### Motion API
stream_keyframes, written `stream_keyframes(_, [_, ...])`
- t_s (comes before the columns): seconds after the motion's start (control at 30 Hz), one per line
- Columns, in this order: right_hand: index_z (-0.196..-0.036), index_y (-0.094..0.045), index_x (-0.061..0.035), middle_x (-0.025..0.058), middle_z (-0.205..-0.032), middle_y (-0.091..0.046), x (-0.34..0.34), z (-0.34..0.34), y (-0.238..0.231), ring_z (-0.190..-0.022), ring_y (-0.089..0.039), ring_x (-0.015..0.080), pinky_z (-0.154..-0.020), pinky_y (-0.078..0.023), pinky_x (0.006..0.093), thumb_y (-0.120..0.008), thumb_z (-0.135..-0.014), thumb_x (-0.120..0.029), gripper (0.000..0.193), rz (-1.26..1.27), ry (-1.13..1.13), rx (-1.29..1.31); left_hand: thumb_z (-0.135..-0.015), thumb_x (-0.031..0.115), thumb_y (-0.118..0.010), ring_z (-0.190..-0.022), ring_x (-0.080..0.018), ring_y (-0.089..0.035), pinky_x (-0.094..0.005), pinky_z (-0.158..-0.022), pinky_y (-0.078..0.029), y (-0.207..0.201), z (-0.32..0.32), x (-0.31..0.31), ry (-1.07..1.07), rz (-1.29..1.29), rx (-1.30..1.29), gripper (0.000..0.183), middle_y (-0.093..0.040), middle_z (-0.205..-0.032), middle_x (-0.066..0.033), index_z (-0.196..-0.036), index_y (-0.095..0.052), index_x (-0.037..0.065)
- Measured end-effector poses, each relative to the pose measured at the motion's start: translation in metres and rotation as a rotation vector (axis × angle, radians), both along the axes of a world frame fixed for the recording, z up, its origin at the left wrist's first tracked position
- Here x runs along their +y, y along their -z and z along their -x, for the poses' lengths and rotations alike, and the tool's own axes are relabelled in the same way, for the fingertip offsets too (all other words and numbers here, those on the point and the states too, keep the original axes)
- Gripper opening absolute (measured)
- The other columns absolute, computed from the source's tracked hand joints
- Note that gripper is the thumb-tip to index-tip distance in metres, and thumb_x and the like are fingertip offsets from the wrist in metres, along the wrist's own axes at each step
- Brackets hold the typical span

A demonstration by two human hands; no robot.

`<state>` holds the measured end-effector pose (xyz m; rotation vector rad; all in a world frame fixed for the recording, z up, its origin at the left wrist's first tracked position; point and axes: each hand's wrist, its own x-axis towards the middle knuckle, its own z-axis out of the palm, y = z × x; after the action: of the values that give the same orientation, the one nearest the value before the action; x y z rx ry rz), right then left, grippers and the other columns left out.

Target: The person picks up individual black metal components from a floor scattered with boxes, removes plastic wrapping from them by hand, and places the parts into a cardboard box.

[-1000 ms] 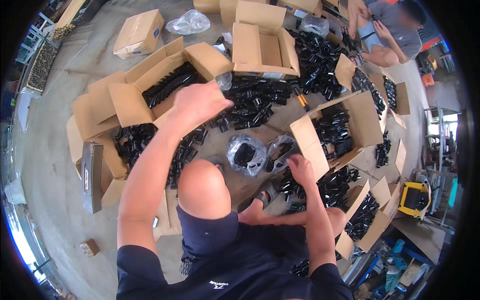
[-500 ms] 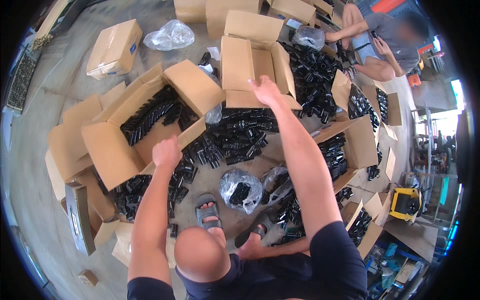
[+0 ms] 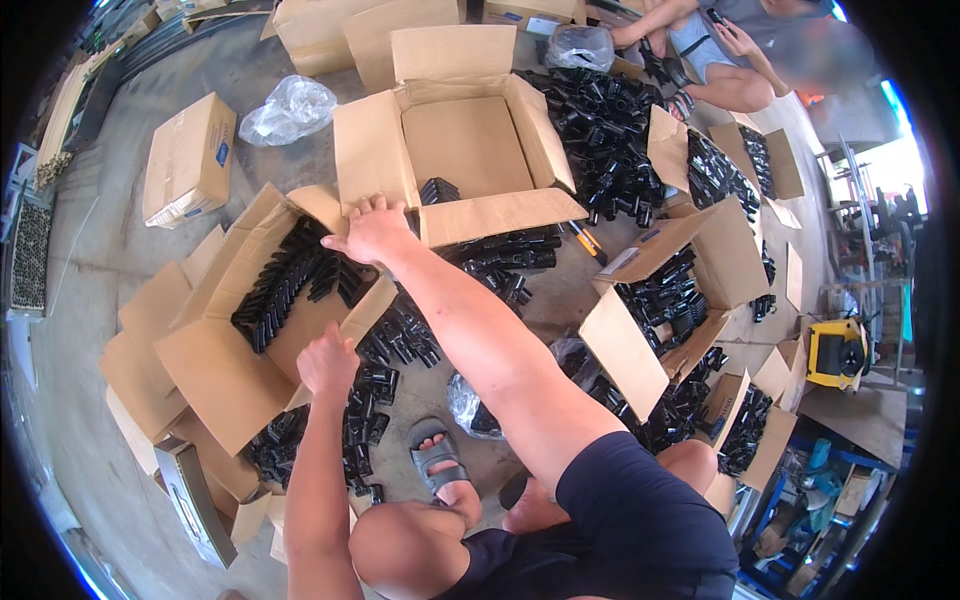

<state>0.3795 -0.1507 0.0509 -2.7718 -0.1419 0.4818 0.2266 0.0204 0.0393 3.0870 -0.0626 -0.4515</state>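
Observation:
To my left sits an open cardboard box (image 3: 215, 385) with rows of black plastic pipe-like fittings (image 3: 285, 280) along its far side. My left hand (image 3: 328, 362) is closed on this box's near right flap (image 3: 368, 308). My right hand (image 3: 375, 232) lies with fingers spread at the box's far right corner, against its far flap (image 3: 318, 207). That hand also borders the near left corner of a second open cardboard box (image 3: 460, 140), which has a few black fittings (image 3: 438, 190) in its near left corner. The right palm's contact is hidden.
Loose black fittings (image 3: 400, 335) lie between the boxes, with a large heap (image 3: 600, 140) at the far right. Another open box (image 3: 625, 350) of fittings stands to my right. A plastic bag (image 3: 465, 400) lies by my foot. A person (image 3: 735, 80) sits at the far right.
My right hand has moved left and nearer, from over the second box's near flap to the left box's corner. My left hand stays on its flap. The view has shifted.

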Motion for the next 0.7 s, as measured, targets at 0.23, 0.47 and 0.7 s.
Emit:
stream_keyframes(0.23, [-0.112,-0.073,-0.0066,0.0183,-0.117,-0.070,-0.029,-0.060,-0.039,-0.112,-0.066,0.0356,-0.096,-0.052,0.0452,-0.047,-0.100,-0.049,0.051,-0.273,0.066,-0.123,-0.086,0.027,-0.072,-0.077,-0.0352,-0.072,-0.0471,-0.069,-0.057,-0.003,0.000,0.011,-0.041,0.031,-0.041,0.021,-0.072,-0.080,-0.0161,-0.095,-0.063,0.010])
stream_keyframes(0.47, [-0.119,-0.071,-0.0086,0.0137,-0.126,-0.069,-0.132,-0.089,0.021,-0.116,-0.066,0.0285,-0.096,-0.055,0.0404,-0.061,-0.087,-0.022,0.036,0.306,-0.095,0.201,-0.084,0.024,-0.072,-0.076,-0.0345,-0.072,-0.0458,-0.068,-0.057,0.000,0.001,0.014,-0.075,0.022,-0.016,0.019,-0.072,-0.080,-0.0134,-0.093,-0.064,0.010])
stream_keyframes(0.7, [-0.127,-0.064,-0.0097,0.0164,-0.132,-0.063,-0.131,-0.097,0.097,-0.120,-0.063,0.0310,-0.100,-0.052,0.0409,-0.065,-0.087,-0.022,0.043,0.300,0.100,0.101,-0.082,0.026,-0.074,-0.076,-0.0353,-0.071,-0.0462,-0.069,-0.057,0.010,-0.003,0.007,-0.052,0.109,-0.075,0.022,-0.071,-0.077,-0.0149,-0.097,-0.067,0.011])
